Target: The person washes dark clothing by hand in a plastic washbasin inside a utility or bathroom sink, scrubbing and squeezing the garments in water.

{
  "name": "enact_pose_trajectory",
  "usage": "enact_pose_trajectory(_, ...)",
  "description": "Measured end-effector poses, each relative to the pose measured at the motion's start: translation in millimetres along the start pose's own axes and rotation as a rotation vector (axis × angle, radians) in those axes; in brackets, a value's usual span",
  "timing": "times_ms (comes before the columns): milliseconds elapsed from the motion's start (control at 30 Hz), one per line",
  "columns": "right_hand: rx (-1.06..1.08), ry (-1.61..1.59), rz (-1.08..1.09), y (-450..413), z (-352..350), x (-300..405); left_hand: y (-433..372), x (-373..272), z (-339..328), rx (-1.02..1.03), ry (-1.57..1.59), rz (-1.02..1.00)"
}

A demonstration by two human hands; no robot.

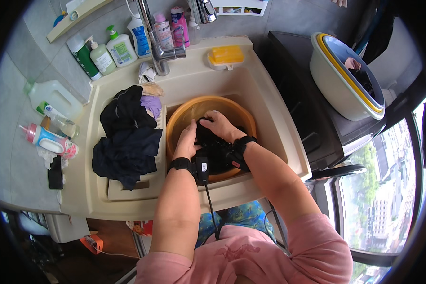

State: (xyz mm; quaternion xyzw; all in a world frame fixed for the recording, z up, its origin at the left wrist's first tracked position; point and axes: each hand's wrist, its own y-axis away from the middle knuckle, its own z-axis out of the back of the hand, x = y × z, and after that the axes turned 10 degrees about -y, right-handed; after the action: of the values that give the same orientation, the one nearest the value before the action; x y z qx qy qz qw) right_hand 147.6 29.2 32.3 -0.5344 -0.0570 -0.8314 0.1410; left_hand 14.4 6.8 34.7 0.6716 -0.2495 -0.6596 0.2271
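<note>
An orange-brown plastic basin (211,100) sits in the bowl of the beige laundry sink (269,106). Inside it lies wet black cloth (213,140), bunched up between my hands. My right hand (222,125) pinches the upper part of this cloth, thumb and fingers bent around it. From the left side, my left hand (186,141) grips the same cloth, its fingertips partly hidden by the folds. Each wrist wears a black strap with a small device. Dark navy cloth (127,152) and a black garment (124,112) rest on the washboard side (161,184) at left.
A chrome faucet (159,58) rises behind the basin. Yellow soap (228,54) sits in a dish on the back ledge. Bottles, including a green-pump bottle (121,49), line the wall. Stacked basins (326,78) stand on a dark cabinet (294,88) at right. A phone (55,173) lies far left.
</note>
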Motion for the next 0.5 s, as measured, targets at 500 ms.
enact_pose_trajectory(500, -0.177, 0.388, -0.079, 2.1, 3.5, -4.8, 18.0, -19.6, -16.2, -0.050, 0.148, -0.089)
